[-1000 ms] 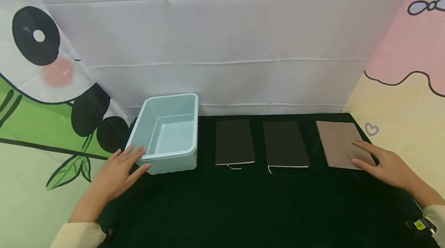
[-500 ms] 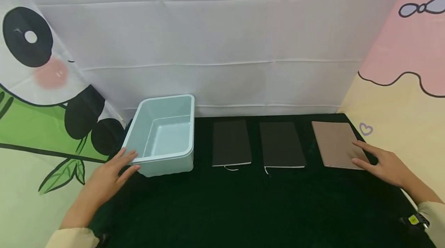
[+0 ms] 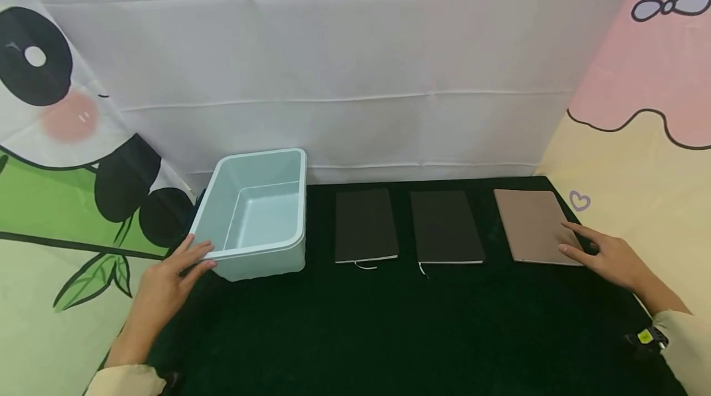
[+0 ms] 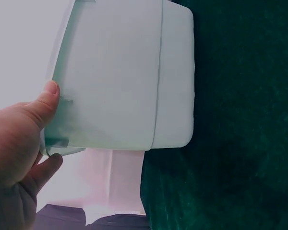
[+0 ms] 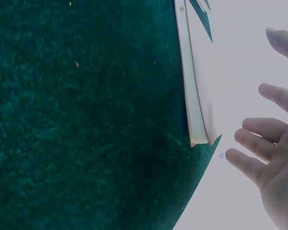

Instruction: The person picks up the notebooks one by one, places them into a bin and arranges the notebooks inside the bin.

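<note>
Hands first: I see my left hand (image 3: pixel 166 276) at about 8 o'clock on the worktop (image 3: pixel 389 322), which has a dark green cloth on it. Its fingers lie mostly straight against the near left corner of a pale blue tub (image 3: pixel 252 214). From the left wrist camera I can see the thumb on the tub's rim and a finger under that rim, so the hand (image 4: pixel 14 153) touches the tub (image 4: pixel 125 76) but is not wrapped tight round it.

My right hand (image 3: pixel 608 255) is over at 3 o'clock. Its fingers are spread and straight, and the tips rest on the near right corner of a tan notebook (image 3: pixel 530 225). That notebook lies flat at the far right of the worktop. In the right wrist camera the fingers (image 5: pixel 259 132) are apart and hold nothing, and a thin pale edge shows beside them.

The tub sits open side up at 10 o'clock, close to the white cloth wall (image 3: pixel 344 75).

Between the tub and the tan notebook lie two dark notebooks, side by side but not touching. One dark notebook (image 3: pixel 365 224) is just beside the tub, and the other dark notebook (image 3: pixel 446 226) is nearer the tan one. Each has a thin white ribbon poking out at its near edge.

A panda picture (image 3: pixel 50 106) hangs at the left.
</note>
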`<state>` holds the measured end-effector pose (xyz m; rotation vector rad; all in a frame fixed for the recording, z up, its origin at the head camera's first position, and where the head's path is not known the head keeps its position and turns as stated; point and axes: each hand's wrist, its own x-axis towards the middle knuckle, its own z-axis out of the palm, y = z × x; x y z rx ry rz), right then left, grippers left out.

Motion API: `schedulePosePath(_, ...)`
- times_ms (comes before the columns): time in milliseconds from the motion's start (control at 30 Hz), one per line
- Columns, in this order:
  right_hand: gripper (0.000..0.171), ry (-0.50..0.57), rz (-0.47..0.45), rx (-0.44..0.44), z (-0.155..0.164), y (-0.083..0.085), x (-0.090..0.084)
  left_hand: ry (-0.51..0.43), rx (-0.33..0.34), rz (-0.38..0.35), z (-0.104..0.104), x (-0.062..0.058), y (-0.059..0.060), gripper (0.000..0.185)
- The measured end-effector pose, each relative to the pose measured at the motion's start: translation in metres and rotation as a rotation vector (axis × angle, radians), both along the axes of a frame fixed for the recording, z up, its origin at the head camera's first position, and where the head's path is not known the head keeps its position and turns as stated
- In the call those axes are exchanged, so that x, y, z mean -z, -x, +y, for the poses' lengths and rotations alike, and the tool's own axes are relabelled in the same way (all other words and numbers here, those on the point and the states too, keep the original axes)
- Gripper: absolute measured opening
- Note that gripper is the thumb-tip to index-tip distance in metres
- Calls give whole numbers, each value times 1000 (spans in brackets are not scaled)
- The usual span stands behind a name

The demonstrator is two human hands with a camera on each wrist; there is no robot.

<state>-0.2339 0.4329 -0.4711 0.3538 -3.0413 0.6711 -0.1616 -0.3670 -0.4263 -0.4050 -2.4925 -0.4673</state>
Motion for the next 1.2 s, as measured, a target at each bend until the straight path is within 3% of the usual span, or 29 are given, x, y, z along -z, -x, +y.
schedulePosePath(267,73,10,-68,35,9,2,7,-35,-43,-7,3,4,2,36)
schedulePosePath(633,77,49,-108,58,16,6,27,-62,-36,-30,4,3,2,36)
schedulePosePath(1200,70,18,-54,57,15,8,41,-85,-60,-22,3,7,1,38)
